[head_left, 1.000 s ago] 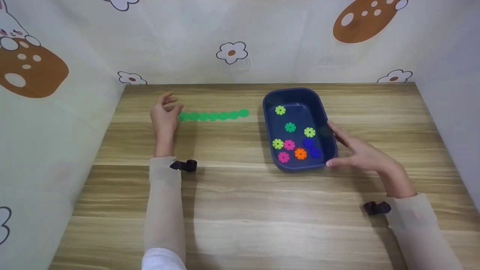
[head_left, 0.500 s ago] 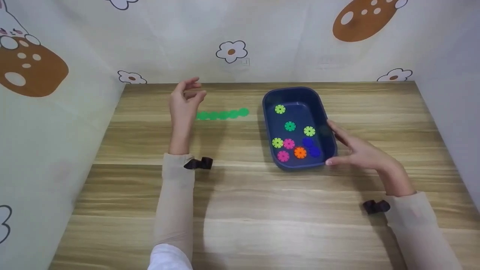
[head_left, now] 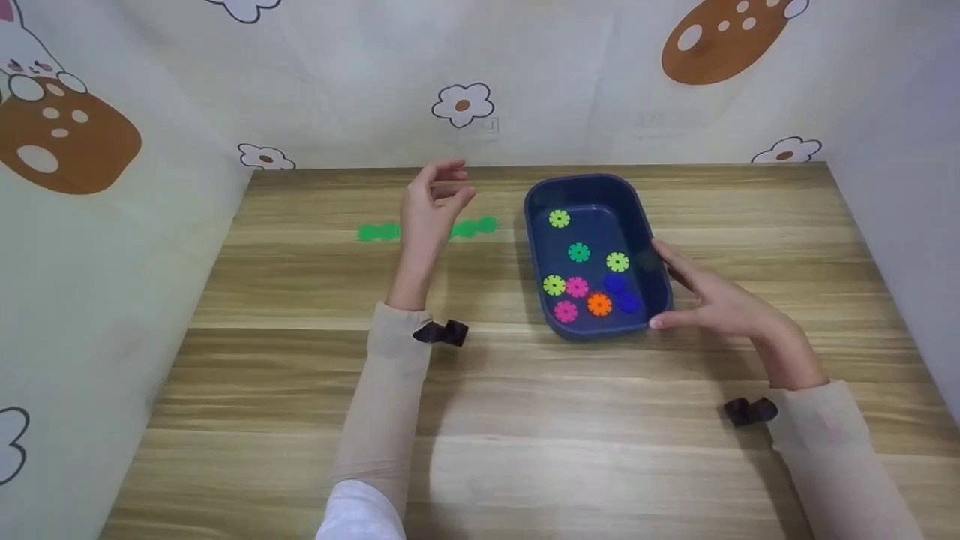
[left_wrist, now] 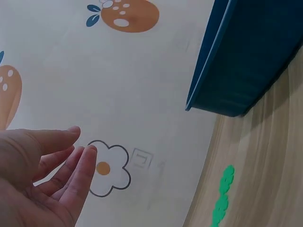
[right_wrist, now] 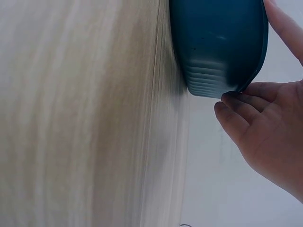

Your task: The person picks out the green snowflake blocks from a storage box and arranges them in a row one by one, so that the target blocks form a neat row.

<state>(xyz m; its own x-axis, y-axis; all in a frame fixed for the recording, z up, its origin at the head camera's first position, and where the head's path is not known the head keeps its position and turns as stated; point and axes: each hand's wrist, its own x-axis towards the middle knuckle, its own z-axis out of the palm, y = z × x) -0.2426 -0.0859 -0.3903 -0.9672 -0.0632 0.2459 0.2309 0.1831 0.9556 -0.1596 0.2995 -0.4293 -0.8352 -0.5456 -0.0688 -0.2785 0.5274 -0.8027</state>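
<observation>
My left hand (head_left: 431, 214) hovers over a row of joined green snowflake discs (head_left: 379, 232), hiding its middle part. The fingers are loosely bent, and the left wrist view shows a gap between thumb and fingertips with nothing in it. On the right stands a dark blue plastic bin (head_left: 600, 334). My right hand (head_left: 724, 304) touches the outside of its right wall, thumb near the front corner and fingers further back, extended. Inside lie several loose discs: yellow-green (head_left: 559, 219), green (head_left: 578, 252), pink (head_left: 565, 311), orange (head_left: 599, 304) and blue (head_left: 628, 302).
Everything rests on a wood-grain table (head_left: 525, 435). A pale patterned wall covering (head_left: 585, 90) rises straight behind its back edge, with more wall at left and right. Each sleeve carries a small black wrist device (head_left: 442, 332).
My left hand has moved rightward from the left end of the green row to above its middle, uncovering that end. The row, bin and right hand stay essentially in place.
</observation>
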